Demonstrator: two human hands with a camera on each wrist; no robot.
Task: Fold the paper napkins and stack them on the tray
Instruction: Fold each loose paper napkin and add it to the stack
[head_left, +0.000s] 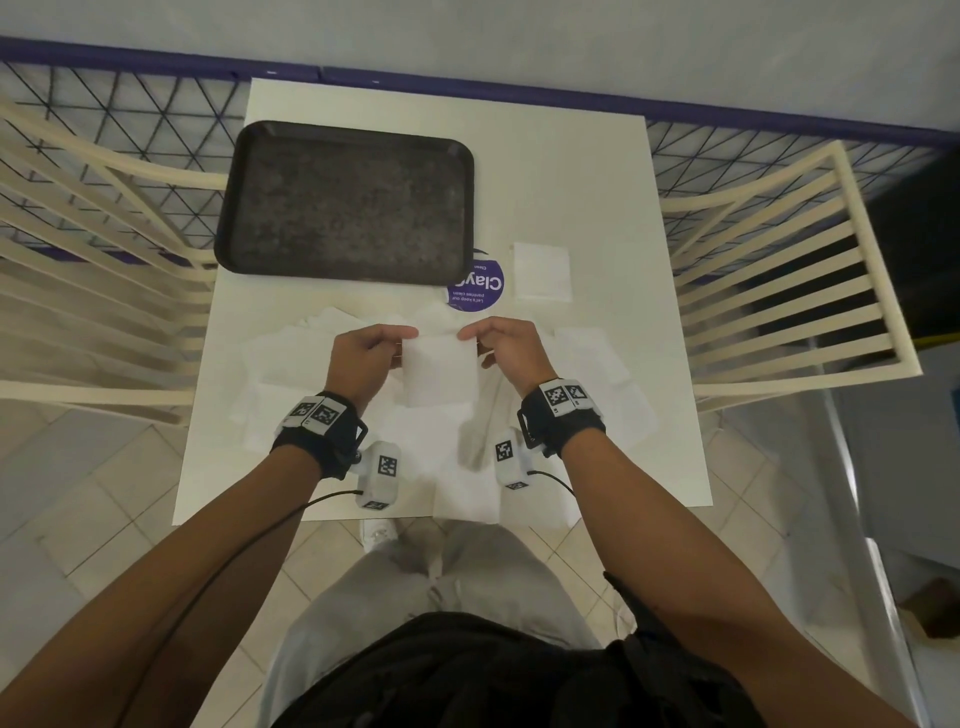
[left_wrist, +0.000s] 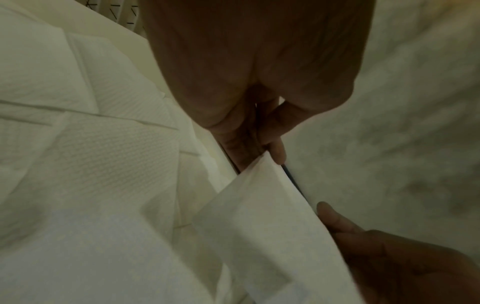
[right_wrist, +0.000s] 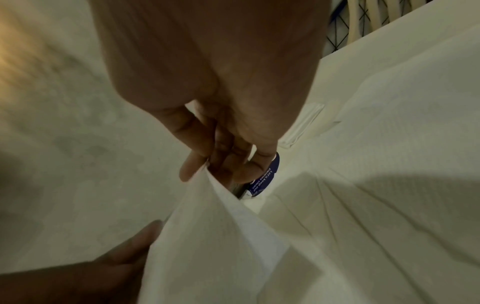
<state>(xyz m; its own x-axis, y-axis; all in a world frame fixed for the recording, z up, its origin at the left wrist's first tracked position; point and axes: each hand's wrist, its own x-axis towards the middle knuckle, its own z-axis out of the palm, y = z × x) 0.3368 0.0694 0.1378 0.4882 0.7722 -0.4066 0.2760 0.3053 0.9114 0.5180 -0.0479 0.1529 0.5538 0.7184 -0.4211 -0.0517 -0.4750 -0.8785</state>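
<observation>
Above white table (head_left: 613, 171), left hand (head_left: 363, 358) and right hand (head_left: 511, 351) pinched top corners of lifted napkin (head_left: 440, 376); dark tray (head_left: 345, 200) lay beyond, well apart.

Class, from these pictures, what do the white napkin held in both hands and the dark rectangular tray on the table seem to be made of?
White napkin: thin tissue paper, matt; a fine embossed dot pattern shows on the napkins lying loose in the left wrist view, and it creases softly where the left hand and right hand pinch it.
Dark rectangular tray: probably moulded plastic, with rounded corners, a raised rim and a speckled, textured surface.
</observation>
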